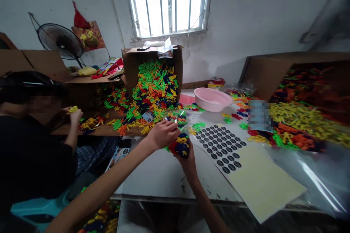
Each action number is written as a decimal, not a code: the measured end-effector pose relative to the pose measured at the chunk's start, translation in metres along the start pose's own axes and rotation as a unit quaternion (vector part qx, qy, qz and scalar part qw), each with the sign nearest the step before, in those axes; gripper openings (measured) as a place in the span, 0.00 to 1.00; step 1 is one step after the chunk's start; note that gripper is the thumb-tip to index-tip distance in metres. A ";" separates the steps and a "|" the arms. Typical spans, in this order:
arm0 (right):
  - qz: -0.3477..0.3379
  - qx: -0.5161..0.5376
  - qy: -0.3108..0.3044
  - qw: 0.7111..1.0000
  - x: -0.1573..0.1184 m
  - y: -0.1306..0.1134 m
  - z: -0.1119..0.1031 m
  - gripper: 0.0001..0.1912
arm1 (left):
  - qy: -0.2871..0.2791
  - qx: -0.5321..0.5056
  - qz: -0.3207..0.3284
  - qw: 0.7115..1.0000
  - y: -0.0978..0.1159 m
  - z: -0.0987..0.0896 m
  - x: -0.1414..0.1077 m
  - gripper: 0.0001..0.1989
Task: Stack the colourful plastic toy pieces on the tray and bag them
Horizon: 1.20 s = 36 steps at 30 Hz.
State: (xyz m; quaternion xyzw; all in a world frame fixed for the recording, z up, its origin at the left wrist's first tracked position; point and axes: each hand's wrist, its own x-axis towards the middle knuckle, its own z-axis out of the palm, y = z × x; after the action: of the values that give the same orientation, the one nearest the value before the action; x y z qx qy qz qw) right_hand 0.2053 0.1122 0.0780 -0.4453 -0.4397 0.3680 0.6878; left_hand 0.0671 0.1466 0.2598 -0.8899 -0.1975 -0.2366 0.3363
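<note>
A clear plastic bag [182, 145] filled with red, yellow, green and dark blue plastic clips is held over the white table's near side. My left hand [164, 134] is closed on the upper left part of the bag, its fingers bent over the plastic. From below and the right, my right hand [188, 162] grips the bag's lower end. A sheet of round black stickers [218, 145] lies just right of my hands, with several stickers gone from its lower part. Behind the bag, a large heap of loose clips [155, 87] spills out of a tipped cardboard box [179, 65].
A pink basin [213, 98] stands at the back of the table. On the right, more clips [306, 120] spill from another cardboard box [262, 69], beside clear plastic film [308, 174]. To the left, a co-worker [32, 145] holds something yellow. A fan [60, 40] stands behind.
</note>
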 end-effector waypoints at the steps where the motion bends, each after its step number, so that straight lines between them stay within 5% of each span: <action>1: -0.005 0.000 0.009 1.000 -0.001 0.001 0.001 0.51 | 0.010 0.003 0.016 1.000 0.002 0.000 -0.001 0.10; 9: -0.014 0.095 0.066 0.993 -0.001 -0.002 0.007 0.64 | -0.036 -0.013 0.017 0.999 0.013 -0.005 -0.012 0.10; 14: 0.022 0.052 0.028 0.998 -0.002 -0.005 0.002 0.45 | -0.057 -0.066 0.003 0.996 0.020 -0.003 -0.011 0.07; 21: 0.067 0.127 0.010 0.990 -0.012 -0.009 0.004 0.35 | -0.046 -0.147 -0.214 0.965 0.009 -0.014 -0.019 0.06; 25: 0.075 0.144 0.020 0.986 -0.015 -0.009 0.003 0.31 | -0.078 -0.225 -0.291 0.927 -0.002 -0.001 -0.038 0.06; 31: 0.092 0.112 0.050 0.988 -0.020 -0.006 0.001 0.30 | -0.073 -0.303 -0.336 0.889 0.004 0.029 -0.059 0.04; 36: 0.104 0.111 0.092 0.984 -0.022 -0.003 0.003 0.34 | -0.028 -0.293 -0.320 0.900 0.036 0.027 -0.059 0.05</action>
State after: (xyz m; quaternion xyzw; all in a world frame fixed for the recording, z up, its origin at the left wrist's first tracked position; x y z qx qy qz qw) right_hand 0.1948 0.0922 0.0750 -0.4417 -0.2820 0.4417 0.7282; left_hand 0.0460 0.1290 0.1911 -0.8432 -0.4031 -0.3535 -0.0392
